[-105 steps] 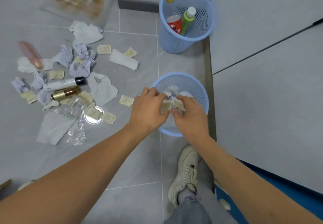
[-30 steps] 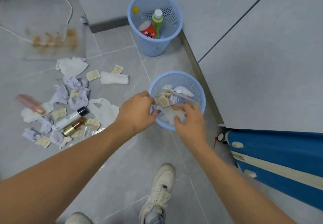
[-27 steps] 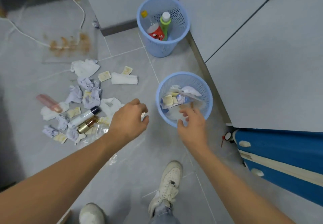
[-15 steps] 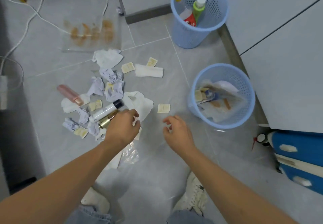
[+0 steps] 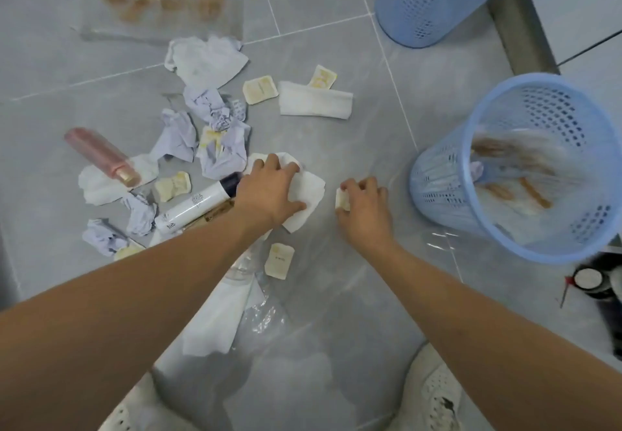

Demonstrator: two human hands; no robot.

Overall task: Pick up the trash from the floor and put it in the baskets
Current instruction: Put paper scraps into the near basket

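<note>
- Head view: the left hand [image 5: 269, 191] lies flat on a white tissue [image 5: 308, 191] on the grey floor [image 5: 353, 148]. Its fingers are bent down on the tissue, pressing it, but not shut around it.
- The right hand [image 5: 365, 208] is just beside it, with its fingertips pinched on a small cream packet [image 5: 342, 199] that sits on the floor.
- The near blue basket [image 5: 525, 249] stands to the right of that hand. It holds crumpled plastic with brown marks. Bare floor lies between the hand and the basket's wall.
- The far blue basket [image 5: 434, 0] stands at the top edge, partly cut off.
- More trash lies to the left: a white spray bottle [image 5: 195, 207] touching the left hand, a pink bottle [image 5: 101, 154], purple paper balls [image 5: 218, 141], a folded white tissue [image 5: 314, 104] and another packet [image 5: 279, 260] near the left arm.
- Clear plastic [image 5: 266, 316] lies under the arms.
- Two white shoes [image 5: 434, 400] show at the bottom edge.
</note>
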